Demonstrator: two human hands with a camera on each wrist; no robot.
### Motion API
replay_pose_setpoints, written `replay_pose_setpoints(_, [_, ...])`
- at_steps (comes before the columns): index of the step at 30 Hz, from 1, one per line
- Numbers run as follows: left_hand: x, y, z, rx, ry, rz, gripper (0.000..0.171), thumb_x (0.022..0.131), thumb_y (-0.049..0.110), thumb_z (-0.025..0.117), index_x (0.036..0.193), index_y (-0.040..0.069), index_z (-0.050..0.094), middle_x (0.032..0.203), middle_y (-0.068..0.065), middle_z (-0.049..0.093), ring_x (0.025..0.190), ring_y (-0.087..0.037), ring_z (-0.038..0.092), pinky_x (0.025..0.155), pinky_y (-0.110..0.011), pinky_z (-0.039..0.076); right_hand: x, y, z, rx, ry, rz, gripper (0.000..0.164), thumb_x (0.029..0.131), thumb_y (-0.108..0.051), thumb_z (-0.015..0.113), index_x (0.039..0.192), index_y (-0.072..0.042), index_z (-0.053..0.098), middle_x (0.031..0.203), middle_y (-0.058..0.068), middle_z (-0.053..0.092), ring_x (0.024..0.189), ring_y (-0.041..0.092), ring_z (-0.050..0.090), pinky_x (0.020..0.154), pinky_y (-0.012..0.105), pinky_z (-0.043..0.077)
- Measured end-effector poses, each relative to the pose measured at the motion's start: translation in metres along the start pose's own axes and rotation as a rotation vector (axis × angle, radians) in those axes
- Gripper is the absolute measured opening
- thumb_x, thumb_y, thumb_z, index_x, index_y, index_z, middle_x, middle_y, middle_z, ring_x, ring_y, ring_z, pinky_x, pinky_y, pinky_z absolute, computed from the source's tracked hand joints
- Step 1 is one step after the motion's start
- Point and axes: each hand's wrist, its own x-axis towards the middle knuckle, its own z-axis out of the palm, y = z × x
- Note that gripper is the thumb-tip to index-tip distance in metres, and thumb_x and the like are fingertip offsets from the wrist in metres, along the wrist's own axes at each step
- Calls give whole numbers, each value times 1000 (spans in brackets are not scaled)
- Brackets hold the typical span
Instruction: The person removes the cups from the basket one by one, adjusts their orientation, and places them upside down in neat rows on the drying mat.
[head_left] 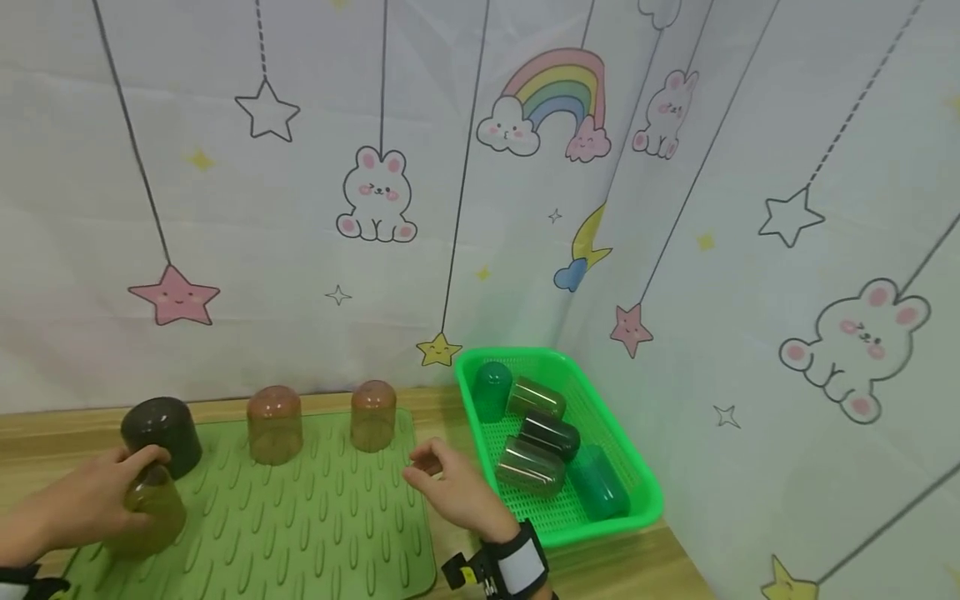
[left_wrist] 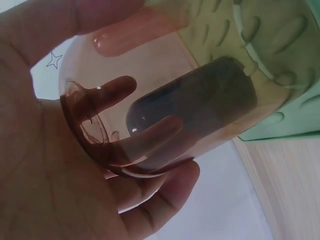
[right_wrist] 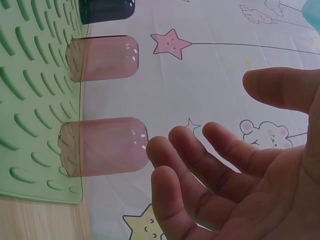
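My left hand (head_left: 93,504) grips a see-through pinkish-amber cup (head_left: 163,507) at the left of a green ridged mat (head_left: 300,517). In the left wrist view, fingers curl round the rounded base of this cup (left_wrist: 160,75), and its mouth faces the mat. Just behind it, a dark grey cup (head_left: 160,433) stands upside down. Two pinkish cups, one (head_left: 274,427) mid-mat and one (head_left: 373,418) farther right, also stand upside down along the back. Over the mat's right edge hovers my right hand (head_left: 461,493), its fingers loosely bent with nothing in them.
At the right, a bright green basket (head_left: 651,500) holds several cups lying about, among them a teal cup (head_left: 600,483) and a dark cup (head_left: 550,433). Behind the wooden table (head_left: 600,575) hangs a white curtain (head_left: 300,208) printed with stars and rabbits.
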Motion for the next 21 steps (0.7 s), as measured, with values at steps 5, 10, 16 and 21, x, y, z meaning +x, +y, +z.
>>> replay_pose_setpoints(5, [1,0,1,-23,-16,-14,65,64,17,82,117,-3,50,89,-22,52,75,-31,55,56,-45,47,-1,2,-2,-16,4,5,28,95,-34,57,110,-10,58,100,-3,61,92,14,58,75,29,48])
replay_pose_setpoints(10, [1,-1,1,-13,14,0,64,62,17,82,115,-1,52,91,-25,53,76,-35,57,57,-48,48,-1,3,-2,-22,1,12,30,95,-35,57,112,-10,58,100,-4,61,92,12,58,74,29,48])
replay_pose_setpoints(16, [0,-4,2,6,52,13,74,61,30,86,118,-3,51,94,-30,52,77,-39,57,57,-50,48,-1,4,-3,-5,7,6,29,95,-33,57,111,-10,58,99,-4,61,91,13,58,74,28,48])
replay_pose_setpoints(21, [0,-7,2,-6,40,-1,79,64,34,85,122,-5,48,95,-30,50,77,-36,56,56,-47,47,0,4,-3,-16,14,-10,28,95,-33,57,111,-10,58,99,-3,61,91,14,58,76,29,48])
